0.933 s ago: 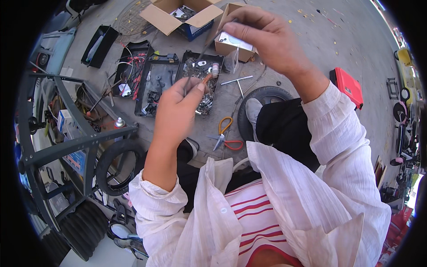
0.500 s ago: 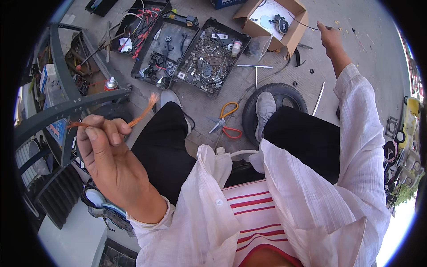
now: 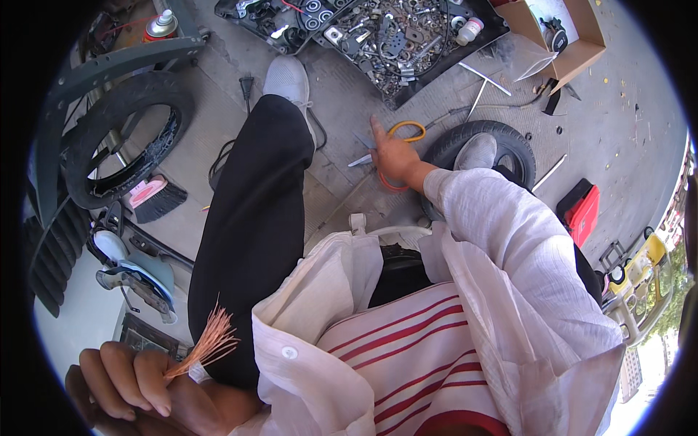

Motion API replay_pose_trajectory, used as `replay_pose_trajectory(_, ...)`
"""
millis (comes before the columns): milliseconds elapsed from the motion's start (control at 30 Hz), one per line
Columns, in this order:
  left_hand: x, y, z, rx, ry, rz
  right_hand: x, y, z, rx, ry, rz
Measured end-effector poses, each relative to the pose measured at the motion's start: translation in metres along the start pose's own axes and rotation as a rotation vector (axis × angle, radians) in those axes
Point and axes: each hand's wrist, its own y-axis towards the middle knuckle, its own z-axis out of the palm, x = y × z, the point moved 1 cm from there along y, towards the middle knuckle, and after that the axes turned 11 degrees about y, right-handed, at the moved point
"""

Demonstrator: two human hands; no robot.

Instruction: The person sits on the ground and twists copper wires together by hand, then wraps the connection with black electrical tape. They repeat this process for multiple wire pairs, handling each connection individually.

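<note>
At the lower left my left hand point(image 3: 131, 385) is closed with its fingers curled round a bundle of fine copper-coloured strands point(image 3: 207, 343), whose frayed end fans out beside my knee. My right hand point(image 3: 400, 156) is low over the ground between my feet, index finger stretched forward and the other fingers partly hidden. Beneath it lies a pair of scissors point(image 3: 359, 160) with one orange-yellow and one red handle loop. The hand covers their middle, so whether it touches them is hard to see.
Ahead stands a black tray point(image 3: 452, 73) of small metal parts, beside an open cardboard box point(image 3: 582, 58). My right foot rests on a wheel point(image 3: 523, 149). A T-handle tool point(image 3: 486, 78) lies near it. Leftward are a tyre point(image 3: 174, 102), a brush point(image 3: 161, 207) and a spray can point(image 3: 161, 27).
My right hand has come back from the box, where it held a thin dark cable, to the scissors. My left hand has dropped down and toward me, still gripping the strands. The view has shifted.
</note>
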Motion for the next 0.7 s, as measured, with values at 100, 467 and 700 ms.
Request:
replay_pose_trajectory(100, -0.007, -0.008, -0.016, -0.083, -0.159, -0.174, -0.001, 0.015, 0.001, -0.073, -0.03, 0.198)
replay_pose_trajectory(467, -0.012, -0.003, -0.043, 0.026, -0.207, -0.159, -0.002, 0.022, -0.002, 0.043, -0.296, 0.19)
replay_pose_trajectory(700, -0.009, -0.005, -0.044, 0.016, -0.202, -0.129, -0.013, 0.002, 0.01, -0.253, -0.139, -0.004)
